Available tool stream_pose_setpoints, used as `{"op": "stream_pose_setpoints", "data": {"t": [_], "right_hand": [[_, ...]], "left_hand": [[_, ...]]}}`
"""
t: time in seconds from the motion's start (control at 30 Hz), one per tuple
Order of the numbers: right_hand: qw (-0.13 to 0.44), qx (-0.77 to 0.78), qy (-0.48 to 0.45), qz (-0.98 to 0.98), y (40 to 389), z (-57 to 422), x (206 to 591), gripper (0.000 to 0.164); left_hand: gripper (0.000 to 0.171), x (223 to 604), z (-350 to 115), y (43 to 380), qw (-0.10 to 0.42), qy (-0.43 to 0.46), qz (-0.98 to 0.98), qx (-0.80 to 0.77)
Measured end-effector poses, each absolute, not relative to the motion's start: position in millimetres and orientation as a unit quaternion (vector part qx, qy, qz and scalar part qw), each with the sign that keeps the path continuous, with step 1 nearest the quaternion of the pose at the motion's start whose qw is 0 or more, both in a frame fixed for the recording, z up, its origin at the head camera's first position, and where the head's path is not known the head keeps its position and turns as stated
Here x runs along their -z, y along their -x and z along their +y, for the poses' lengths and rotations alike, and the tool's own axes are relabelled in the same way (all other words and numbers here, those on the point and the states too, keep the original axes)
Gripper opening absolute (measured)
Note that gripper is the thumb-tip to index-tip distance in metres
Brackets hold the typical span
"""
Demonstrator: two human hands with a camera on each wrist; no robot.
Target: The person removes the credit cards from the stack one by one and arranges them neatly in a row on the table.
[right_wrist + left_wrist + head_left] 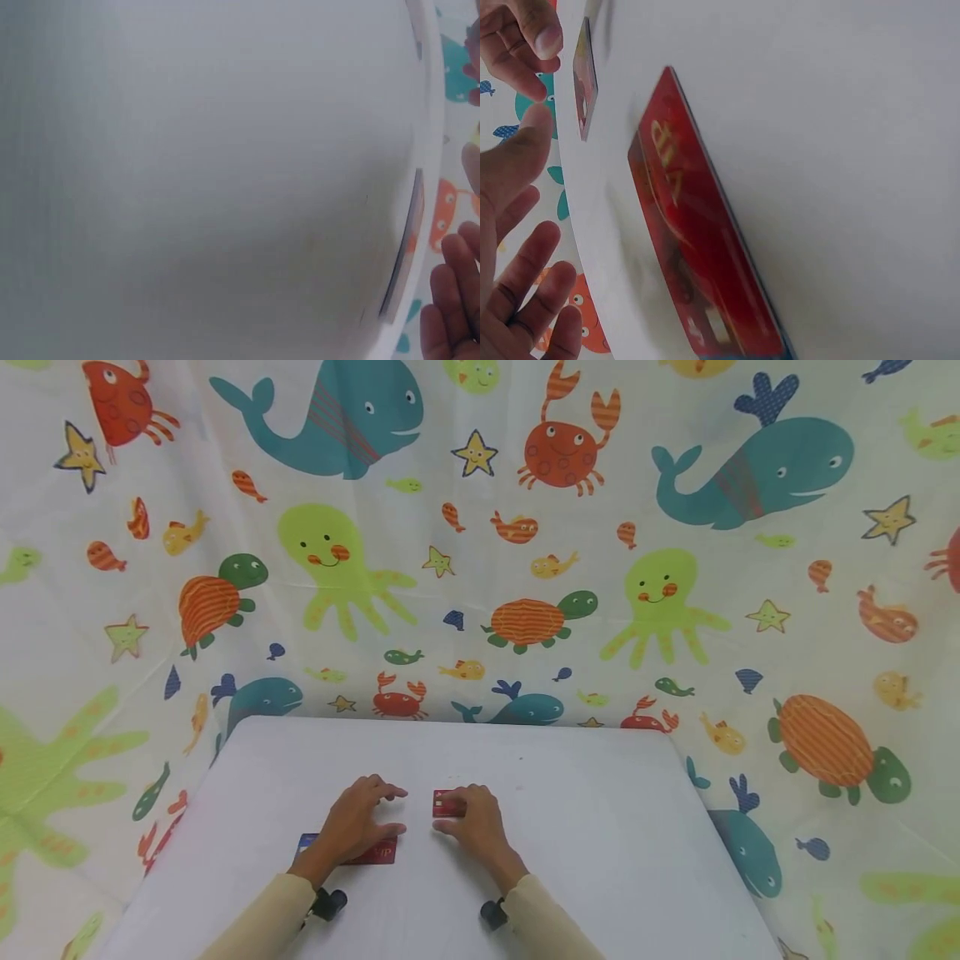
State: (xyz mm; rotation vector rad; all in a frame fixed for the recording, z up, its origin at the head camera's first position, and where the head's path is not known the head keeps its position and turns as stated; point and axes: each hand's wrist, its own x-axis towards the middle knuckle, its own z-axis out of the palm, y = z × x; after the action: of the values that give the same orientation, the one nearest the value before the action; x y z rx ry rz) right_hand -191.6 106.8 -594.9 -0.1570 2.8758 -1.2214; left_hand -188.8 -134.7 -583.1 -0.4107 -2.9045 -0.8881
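Note:
A red card with gold "VIP" lettering (384,852) lies flat on the white table, partly under my left hand (351,820). A blue card (307,841) shows at its left end, by the wrist. In the left wrist view the red card (701,232) fills the middle, and the fingers (536,296) stand apart from it, bent loosely around nothing. My right hand (480,827) hovers over a second, smaller-looking red card (444,804), covering its right part. The right wrist view shows that card (405,255) resting on the table, with the fingers (450,292) beyond it.
The white table (600,835) extends on both sides of the hands. Behind and beside it hangs a curtain (435,635) printed with sea animals. A dark wrist camera (330,903) sits on the left wrist, another (492,914) on the right.

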Motion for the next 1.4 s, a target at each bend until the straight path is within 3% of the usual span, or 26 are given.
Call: {"op": "stream_pose_setpoints", "data": {"t": [0.6, 1.4], "right_hand": [[0.003, 0.358, 0.025, 0.933, 210.2, 142.4, 597.4, 0.046], [0.037, 0.338, 0.018, 0.94, 218.1, 154.7, 597.4, 0.048]], "left_hand": [[0.054, 590.1, -102.6, 210.5, 0.032, 0.122, -0.947, 0.297], [0.055, 603.9, -76.8, 228.6, 0.018, 0.147, -0.958, 0.247]]}}
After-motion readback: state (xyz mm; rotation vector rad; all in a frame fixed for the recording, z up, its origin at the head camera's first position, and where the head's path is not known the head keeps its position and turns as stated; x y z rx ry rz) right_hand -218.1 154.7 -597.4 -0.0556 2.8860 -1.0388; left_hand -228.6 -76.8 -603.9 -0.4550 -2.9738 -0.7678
